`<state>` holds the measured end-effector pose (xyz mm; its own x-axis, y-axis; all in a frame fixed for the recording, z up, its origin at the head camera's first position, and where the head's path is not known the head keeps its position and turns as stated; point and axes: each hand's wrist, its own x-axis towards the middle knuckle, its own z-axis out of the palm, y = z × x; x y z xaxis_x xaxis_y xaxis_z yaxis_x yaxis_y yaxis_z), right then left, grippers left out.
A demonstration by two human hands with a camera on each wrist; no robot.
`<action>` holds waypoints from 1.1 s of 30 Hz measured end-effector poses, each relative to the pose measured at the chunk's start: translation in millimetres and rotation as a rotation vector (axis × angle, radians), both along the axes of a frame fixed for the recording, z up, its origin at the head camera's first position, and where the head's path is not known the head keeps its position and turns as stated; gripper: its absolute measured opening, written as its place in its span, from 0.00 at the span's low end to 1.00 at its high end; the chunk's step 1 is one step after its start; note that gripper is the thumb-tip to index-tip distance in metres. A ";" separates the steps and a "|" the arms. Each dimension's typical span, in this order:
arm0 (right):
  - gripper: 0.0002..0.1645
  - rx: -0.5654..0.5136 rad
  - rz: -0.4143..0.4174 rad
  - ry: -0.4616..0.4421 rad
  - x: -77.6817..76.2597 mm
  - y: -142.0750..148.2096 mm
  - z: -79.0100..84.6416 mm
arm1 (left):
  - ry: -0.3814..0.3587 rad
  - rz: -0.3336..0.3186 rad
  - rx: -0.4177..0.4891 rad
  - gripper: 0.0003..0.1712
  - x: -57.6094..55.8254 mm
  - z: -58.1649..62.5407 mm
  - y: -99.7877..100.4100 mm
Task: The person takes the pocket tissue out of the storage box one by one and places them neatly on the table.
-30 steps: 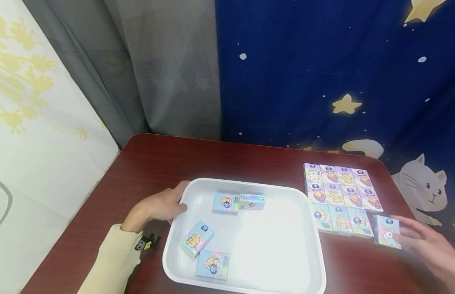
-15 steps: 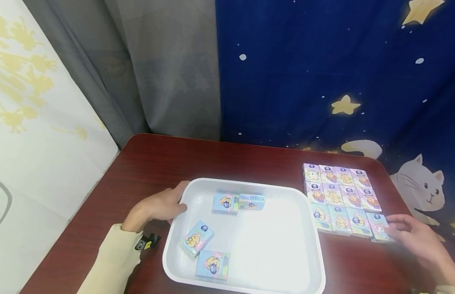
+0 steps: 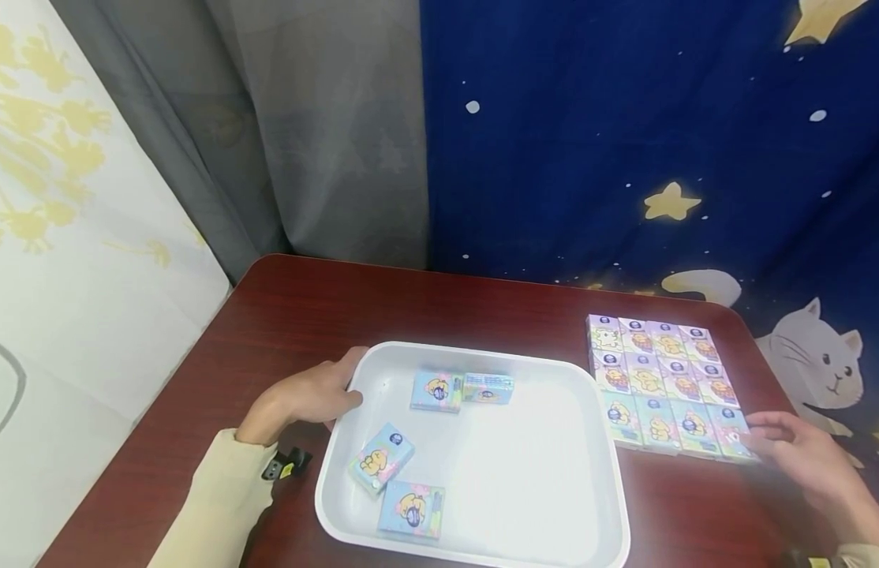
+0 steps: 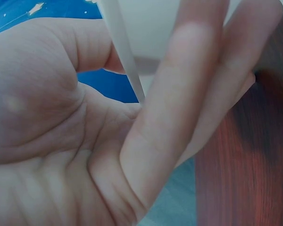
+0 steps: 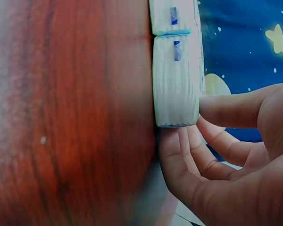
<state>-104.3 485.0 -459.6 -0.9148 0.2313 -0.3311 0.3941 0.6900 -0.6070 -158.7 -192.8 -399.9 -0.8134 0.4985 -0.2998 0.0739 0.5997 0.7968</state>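
Observation:
My left hand (image 3: 308, 402) grips the left rim of a white plastic tray (image 3: 613, 473), thumb over the inside and fingers outside, also seen close in the left wrist view. Inside the tray lie several light-blue tissue packs (image 3: 411, 510), one of them on its side. At the right, lilac tissue packs (image 3: 645, 380) form two rows, with a row of light-blue packs in front. My right hand (image 3: 802, 454) holds the rightmost blue tissue pack (image 3: 732, 434) of that row. In the right wrist view the thumb lies at its top edge, with curled fingers against its end.
A dark red wooden table (image 3: 439, 308) bears everything. Behind it hang a grey curtain (image 3: 340, 158) and a blue curtain (image 3: 553, 158) with stars and a cat. A white patterned cloth (image 3: 91, 315) hangs at the left.
My right hand has moved left with the blue tissue pack, which now stands flush at the right end of the front row. The left hand and tray have stayed put.

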 end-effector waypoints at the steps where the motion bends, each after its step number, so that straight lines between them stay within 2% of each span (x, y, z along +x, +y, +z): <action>1: 0.37 -0.005 -0.007 -0.001 -0.6 -1.0 0.6 | -0.003 0.001 0.001 0.44 0.2 0.5 -0.1; 4: 0.37 0.005 -0.072 0.005 -2.9 -6.3 3.2 | -0.006 0.000 0.003 0.44 0.5 1.4 -0.1; 7: 0.35 0.058 -0.136 0.059 -5.6 -15.9 9.0 | -0.005 -0.001 0.000 0.44 0.4 1.5 0.3; 9: 0.32 0.105 -0.149 0.108 -8.1 -24.2 14.4 | -0.005 0.000 -0.002 0.44 0.5 1.4 0.3; 11: 0.31 0.108 -0.143 0.137 -10.8 -34.1 21.8 | -0.005 0.003 -0.003 0.44 0.6 1.3 0.2; 17: 0.32 0.060 0.003 0.194 -17.4 -71.5 44.7 | -0.006 0.004 -0.007 0.44 0.4 1.4 0.4; 23: 0.30 0.089 0.148 0.252 -23.9 -114.8 59.7 | -0.008 0.008 -0.011 0.43 0.6 2.2 1.0; 33: 0.22 0.109 0.311 0.334 -33.7 -179.5 79.9 | -0.016 0.012 -0.008 0.44 1.2 2.8 0.3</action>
<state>-137.9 305.5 -379.7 -0.9986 -0.0534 0.0038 -0.0456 0.8110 -0.5833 -157.5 -192.5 -397.1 -0.8143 0.4863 -0.3169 0.0535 0.6065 0.7933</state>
